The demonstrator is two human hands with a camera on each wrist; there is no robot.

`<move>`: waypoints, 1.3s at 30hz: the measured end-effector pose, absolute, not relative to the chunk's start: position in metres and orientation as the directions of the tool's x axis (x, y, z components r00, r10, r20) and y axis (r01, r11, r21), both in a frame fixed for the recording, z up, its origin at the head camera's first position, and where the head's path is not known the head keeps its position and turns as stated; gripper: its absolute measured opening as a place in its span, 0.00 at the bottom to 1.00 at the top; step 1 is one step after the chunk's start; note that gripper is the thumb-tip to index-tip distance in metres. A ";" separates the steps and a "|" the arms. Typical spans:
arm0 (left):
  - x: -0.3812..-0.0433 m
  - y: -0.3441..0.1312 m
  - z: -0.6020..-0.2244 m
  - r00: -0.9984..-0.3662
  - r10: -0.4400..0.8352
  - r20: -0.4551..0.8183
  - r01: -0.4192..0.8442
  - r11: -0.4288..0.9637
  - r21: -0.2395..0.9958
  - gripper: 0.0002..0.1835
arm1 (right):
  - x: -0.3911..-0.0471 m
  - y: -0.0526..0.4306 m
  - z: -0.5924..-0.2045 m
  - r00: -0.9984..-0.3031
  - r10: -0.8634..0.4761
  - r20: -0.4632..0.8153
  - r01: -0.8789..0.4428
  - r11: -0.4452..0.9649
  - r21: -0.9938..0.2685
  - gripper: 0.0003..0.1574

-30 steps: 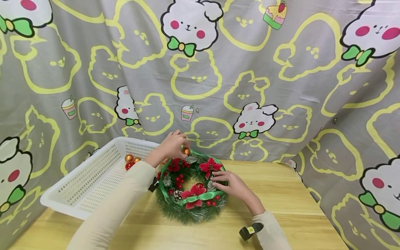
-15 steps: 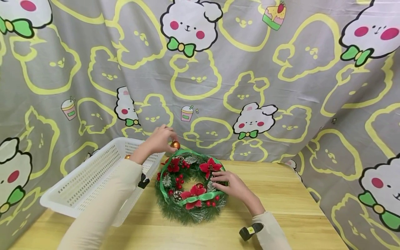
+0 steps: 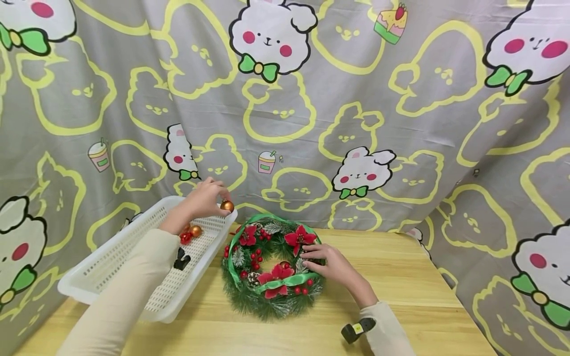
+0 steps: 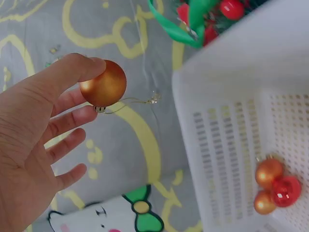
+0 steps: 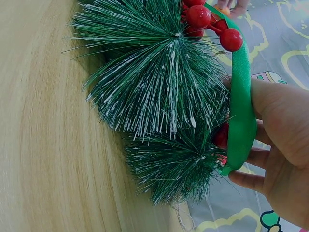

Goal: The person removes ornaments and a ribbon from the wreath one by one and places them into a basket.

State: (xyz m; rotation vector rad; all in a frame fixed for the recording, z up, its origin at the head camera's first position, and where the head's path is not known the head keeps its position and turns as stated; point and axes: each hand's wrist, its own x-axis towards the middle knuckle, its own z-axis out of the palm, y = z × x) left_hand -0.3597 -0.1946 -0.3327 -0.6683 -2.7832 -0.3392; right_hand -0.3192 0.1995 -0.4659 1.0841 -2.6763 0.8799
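Note:
My left hand (image 3: 207, 198) pinches an orange-gold Christmas bauble (image 4: 107, 87) between thumb and fingers, over the far right corner of the white plastic basket (image 3: 71, 282). A thin cord (image 4: 130, 100) trails from the bauble's cap. On the table lies a green wreath (image 3: 276, 306) with red poinsettias (image 3: 299, 237), red berries and a pine cone (image 3: 253, 278). Green ribbon (image 5: 241, 96) loops round it. My right hand (image 3: 331, 264) rests on the wreath's right side, fingers extended and relaxed; in the right wrist view the ribbon hides part of its thumb.
Inside the basket sit more baubles, including a shiny red one (image 4: 286, 191) and an orange one (image 4: 269, 172). A patterned curtain (image 3: 285, 118) hangs behind the wooden table (image 3: 392, 267). The basket stands close to the wreath's left.
My left hand has moved left with the bauble, from above the wreath's far left part to the basket's far right corner. The right hand and wreath have stayed put.

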 end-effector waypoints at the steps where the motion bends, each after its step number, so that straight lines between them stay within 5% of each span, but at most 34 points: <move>1: -0.360 -0.198 -0.334 -0.862 0.407 0.303 0.468 0.868 0.164 0.13 | -0.319 0.199 -0.466 -0.736 -0.598 0.318 -0.670 0.574 -0.470 0.18; 39: -0.356 -0.320 -0.427 -0.927 0.185 0.326 0.232 0.966 0.113 0.13 | -0.319 0.198 -0.468 -0.715 -0.603 0.354 -0.694 0.552 -0.461 0.17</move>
